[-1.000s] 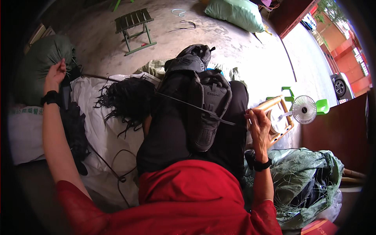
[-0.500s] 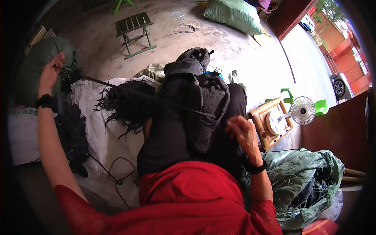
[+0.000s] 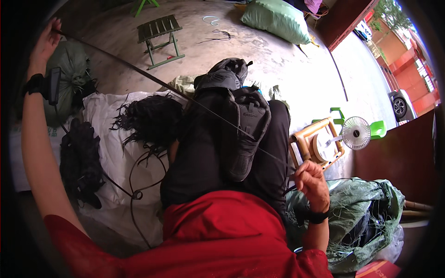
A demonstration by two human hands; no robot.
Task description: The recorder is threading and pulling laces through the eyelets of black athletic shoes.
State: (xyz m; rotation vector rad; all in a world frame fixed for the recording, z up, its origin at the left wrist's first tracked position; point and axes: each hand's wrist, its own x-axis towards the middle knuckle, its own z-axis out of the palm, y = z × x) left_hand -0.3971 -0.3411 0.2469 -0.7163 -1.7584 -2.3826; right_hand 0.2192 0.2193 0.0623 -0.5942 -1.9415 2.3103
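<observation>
L hand [image 3: 45, 44] up far left, R hand [image 3: 311, 180] near right, each gripping a dk strap [image 3: 139, 71] taut btwn them over shoe [image 3: 254, 119] on lap [image 3: 199, 160]. Blk bundle [image 3: 150, 116] left; stool [image 3: 160, 28] far left; fan [image 3: 356, 133] right; grn bag [image 3: 345, 213] near right.

Dark cord [image 3: 171, 88], black-and-grey shoe [image 3: 251, 119], plain red shirt [image 3: 222, 222].

Garage-type wkshp, conc. flr [image 3: 197, 60], stuffed sack [image 3: 276, 22], car [image 3: 404, 104] o/s

Dk slatted stool [image 3: 159, 29] on flr [image 3: 194, 56], pale grn sack [image 3: 276, 22] nr red panel [image 3: 348, 22], sm fan [image 3: 356, 133], parked car [image 3: 401, 104]
</observation>
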